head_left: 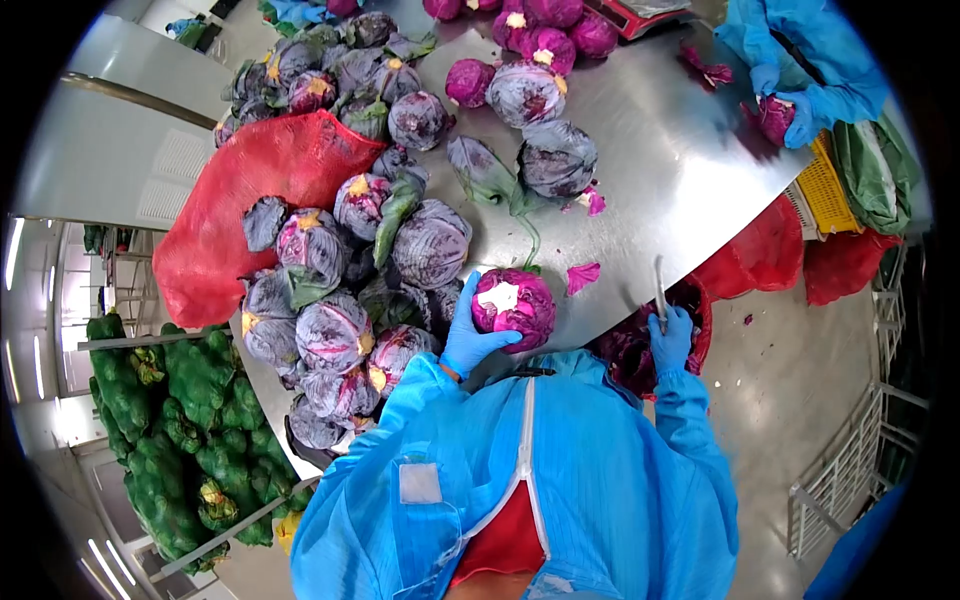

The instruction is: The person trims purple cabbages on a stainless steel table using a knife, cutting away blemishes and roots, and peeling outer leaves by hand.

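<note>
My left hand point(470, 335), in a blue glove, is wrapped round the left side of a peeled red cabbage point(530, 312). The cabbage rests at the near edge of the metal table point(640, 230), its pale cut stem end facing up. Off to the right, past the table edge, my gloved right hand point(673, 342) grips a knife point(660, 285) with its blade pointing up. Below that hand is a red container point(704, 330) with dark purple leaves point(628, 358) in it. A torn purple leaf point(582, 277) lies just right of the cabbage.
Untrimmed cabbages point(432, 243) are heaped on the left around a red mesh sack point(260, 195). Peeled cabbages point(550, 45) sit at the far side. A co-worker's gloved hands point(800, 118) hold another cabbage at upper right. Green net sacks point(190, 440) stand lower left.
</note>
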The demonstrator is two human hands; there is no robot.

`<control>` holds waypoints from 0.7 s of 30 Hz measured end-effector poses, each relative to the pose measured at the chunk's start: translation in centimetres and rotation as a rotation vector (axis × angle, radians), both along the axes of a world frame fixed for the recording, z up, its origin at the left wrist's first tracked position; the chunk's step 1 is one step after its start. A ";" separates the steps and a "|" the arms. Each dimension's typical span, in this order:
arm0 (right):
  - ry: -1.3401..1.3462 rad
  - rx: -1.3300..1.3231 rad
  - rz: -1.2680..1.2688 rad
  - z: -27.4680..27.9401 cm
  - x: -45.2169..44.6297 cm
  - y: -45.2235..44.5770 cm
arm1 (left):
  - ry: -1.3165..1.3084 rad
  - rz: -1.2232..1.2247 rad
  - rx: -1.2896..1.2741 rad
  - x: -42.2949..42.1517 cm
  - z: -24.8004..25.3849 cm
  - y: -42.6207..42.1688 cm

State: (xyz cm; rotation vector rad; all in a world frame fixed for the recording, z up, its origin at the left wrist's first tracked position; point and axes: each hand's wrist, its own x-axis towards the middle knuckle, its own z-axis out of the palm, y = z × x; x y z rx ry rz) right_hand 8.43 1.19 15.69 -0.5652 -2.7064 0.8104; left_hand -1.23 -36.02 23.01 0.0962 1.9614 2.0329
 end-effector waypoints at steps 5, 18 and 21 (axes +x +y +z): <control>0.088 -0.460 -0.244 -2.9 3.8 0.9 | -0.073 0.071 0.071 -1.7 0.9 1.8; 0.095 -0.646 -0.394 -3.5 8.6 2.0 | 0.029 -0.093 0.238 -8.6 1.3 17.8; 0.067 -0.670 -0.409 -1.2 7.7 2.4 | 0.072 -0.151 0.217 -11.3 0.8 23.4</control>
